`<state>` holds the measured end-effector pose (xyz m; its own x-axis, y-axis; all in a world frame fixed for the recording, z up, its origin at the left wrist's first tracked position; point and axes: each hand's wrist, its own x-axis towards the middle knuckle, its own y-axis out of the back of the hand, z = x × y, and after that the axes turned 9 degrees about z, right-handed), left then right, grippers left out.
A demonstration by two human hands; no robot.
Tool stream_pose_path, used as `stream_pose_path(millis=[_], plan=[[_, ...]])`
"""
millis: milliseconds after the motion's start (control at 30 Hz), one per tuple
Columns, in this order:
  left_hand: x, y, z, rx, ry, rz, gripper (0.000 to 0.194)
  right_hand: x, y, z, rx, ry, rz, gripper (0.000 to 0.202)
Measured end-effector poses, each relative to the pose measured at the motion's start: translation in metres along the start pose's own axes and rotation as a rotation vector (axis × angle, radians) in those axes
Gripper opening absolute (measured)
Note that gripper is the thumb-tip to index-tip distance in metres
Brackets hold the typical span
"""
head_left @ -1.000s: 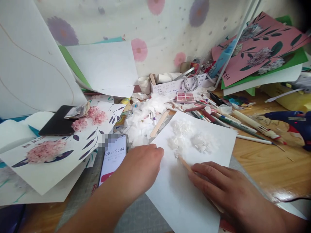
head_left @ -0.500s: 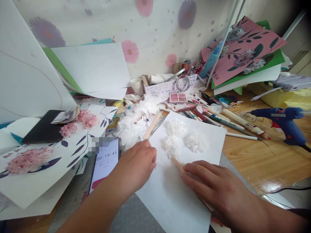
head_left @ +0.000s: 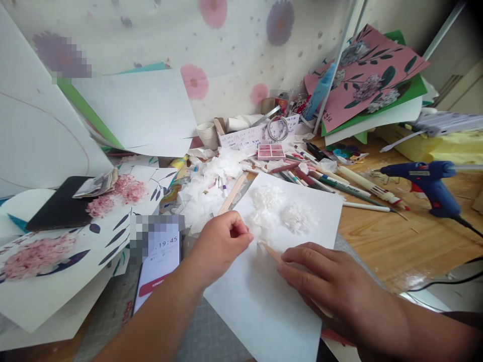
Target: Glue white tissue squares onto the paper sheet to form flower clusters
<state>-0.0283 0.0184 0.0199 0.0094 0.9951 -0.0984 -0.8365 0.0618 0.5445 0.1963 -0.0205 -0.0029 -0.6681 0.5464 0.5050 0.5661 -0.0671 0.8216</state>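
Observation:
A white sheet of paper (head_left: pixel 237 301) bears three fluffy white tissue-paper flower clusters (head_left: pixel 300 216). My right hand (head_left: pixel 328 281) rests low over the sheet and grips a wooden craft stick (head_left: pixel 272 253), whose tip touches the paper just below the lower-left cluster. Beside that same cluster, my left hand (head_left: pixel 222 239) has thumb and forefinger pinched together; anything between them is too small to make out. A second craft stick (head_left: pixel 232 193) lies beyond my left hand, by a heap of white tissue scraps (head_left: pixel 206 183).
At left are a phone (head_left: pixel 162 271) showing a timer, a flower picture (head_left: pixel 124 221) and a black flat case (head_left: pixel 56 201). Pens and brushes (head_left: pixel 339 183) lie behind the sheet, near a pink palette (head_left: pixel 270 152). A blue glue gun (head_left: pixel 426 176) lies at right.
My left hand has moved in closer to the lower-left cluster, with its fingertips now beside it. The craft stick in my right hand stays almost in place. The whole view has shifted slightly.

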Motion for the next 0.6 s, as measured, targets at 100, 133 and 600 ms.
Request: stream_pose_path(millis=[100,133,600], plan=[[0.002,-0.003,0.000,-0.089,0.011,0.010,0.015,0.001,0.004,0.000,0.025,-0.010,0.056,0.031],[0.002,-0.003,0.000,-0.122,0.017,0.002,0.013,0.001,0.005,0.000,0.026,-0.014,0.090,0.030],[0.010,-0.011,-0.003,0.073,-0.089,0.041,0.010,0.011,0.000,-0.004,-0.019,0.012,0.125,0.025]])
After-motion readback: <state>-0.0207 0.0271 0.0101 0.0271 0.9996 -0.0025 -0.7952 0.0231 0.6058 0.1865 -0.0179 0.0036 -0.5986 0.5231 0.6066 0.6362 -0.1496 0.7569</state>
